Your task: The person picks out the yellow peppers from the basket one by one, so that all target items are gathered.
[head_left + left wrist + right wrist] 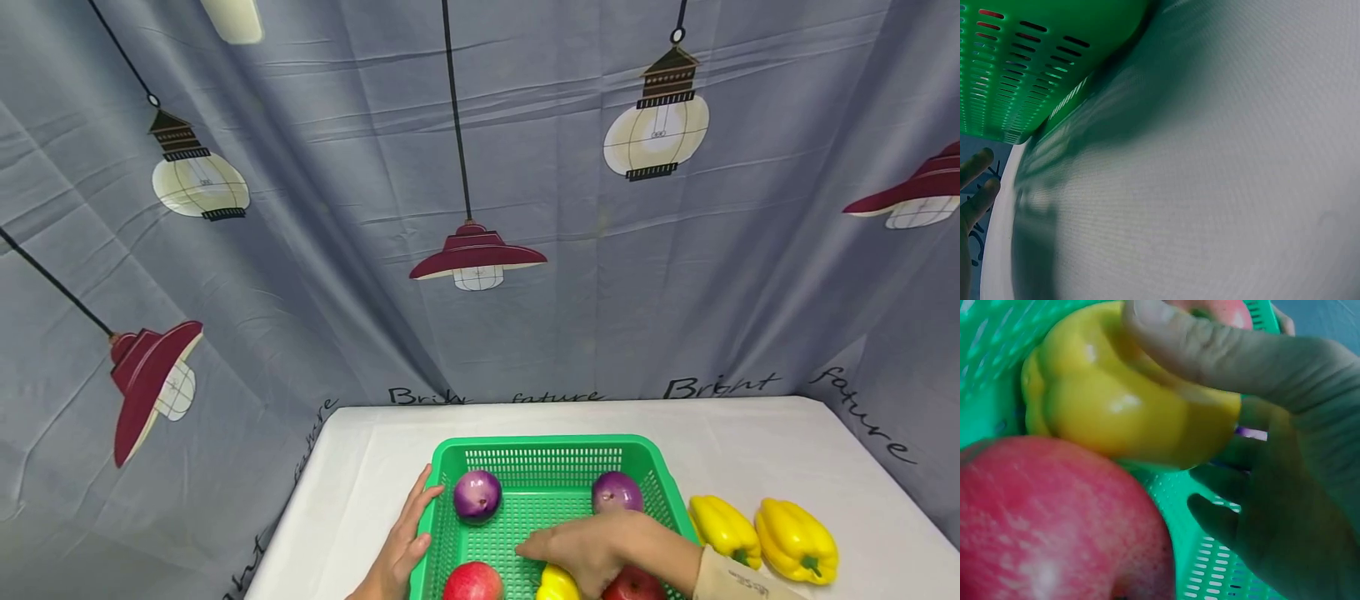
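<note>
My right hand (592,546) reaches into a green plastic basket (540,442) and holds a yellow bell pepper (557,586) low at the near side. In the right wrist view the thumb lies across the pepper's top, with other fingers below and behind it. A red apple (1054,519) sits close beside that pepper. At the basket's left rim rests my left hand (397,554), its fingers extended along the edge. Another red apple (472,582) lies in the near left of the basket. Two round purple onions (477,496) sit farther back, one left, one right.
Two more yellow bell peppers (797,540) lie on the white table (352,475), just right of the basket. A grey curtain (540,333) printed with lamps hangs behind and around the table.
</note>
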Available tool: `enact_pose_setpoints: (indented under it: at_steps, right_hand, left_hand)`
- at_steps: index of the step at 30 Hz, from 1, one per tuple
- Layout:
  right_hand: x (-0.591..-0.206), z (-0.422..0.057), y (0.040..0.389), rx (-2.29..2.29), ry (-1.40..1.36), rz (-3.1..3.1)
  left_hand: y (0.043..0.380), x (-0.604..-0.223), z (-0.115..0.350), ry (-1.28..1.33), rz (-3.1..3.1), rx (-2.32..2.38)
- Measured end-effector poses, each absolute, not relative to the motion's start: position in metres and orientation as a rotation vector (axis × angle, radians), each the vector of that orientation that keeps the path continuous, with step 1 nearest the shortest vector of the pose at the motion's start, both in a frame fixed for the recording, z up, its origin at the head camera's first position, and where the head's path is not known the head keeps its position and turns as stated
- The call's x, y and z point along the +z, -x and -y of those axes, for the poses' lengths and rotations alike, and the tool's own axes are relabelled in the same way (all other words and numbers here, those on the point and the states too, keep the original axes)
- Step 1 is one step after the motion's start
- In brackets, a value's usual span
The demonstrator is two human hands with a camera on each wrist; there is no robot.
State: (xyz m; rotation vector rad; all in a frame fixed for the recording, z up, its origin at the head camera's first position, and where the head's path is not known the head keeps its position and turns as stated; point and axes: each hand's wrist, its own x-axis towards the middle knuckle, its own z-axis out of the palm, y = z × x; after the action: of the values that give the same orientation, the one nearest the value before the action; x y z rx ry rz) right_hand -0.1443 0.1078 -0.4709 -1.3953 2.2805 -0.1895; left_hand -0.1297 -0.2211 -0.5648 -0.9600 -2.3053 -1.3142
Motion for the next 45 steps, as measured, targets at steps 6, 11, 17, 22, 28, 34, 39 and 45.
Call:
enact_pose_setpoints:
  at_steps: [6,11,17,22,28,34,39,45]
  right_hand:
    - [-0.475,-0.105,0.144,-0.13,1.441,-2.212]
    - [-0.478,-0.101,0.144,-0.137,1.541,-2.154]
    - [-0.478,-0.1,0.144,-0.133,1.589,-2.137]
    - [-0.478,-0.099,0.144,-0.138,1.582,-2.139]
    - [-0.479,-0.098,0.143,-0.154,1.569,-2.137]
    - [-0.479,-0.098,0.142,-0.168,1.582,-2.132]
    - [-0.474,-0.1,0.142,-0.18,1.578,-2.147]
    - [-0.466,-0.103,0.143,-0.227,1.544,-2.179]
  left_hand:
    - [0.13,-0.565,0.22,0.963,2.297,-1.297]
    - [0.13,-0.566,0.22,0.955,2.302,-1.294]
    - [0.131,-0.565,0.22,0.953,2.306,-1.306]
    - [0.13,-0.564,0.22,0.942,2.321,-1.316]
    - [0.129,-0.565,0.22,0.935,2.328,-1.322]
    - [0.128,-0.565,0.22,0.926,2.337,-1.324]
    - [0.128,-0.564,0.22,0.933,2.326,-1.305]
    - [0.129,-0.564,0.22,0.934,2.328,-1.302]
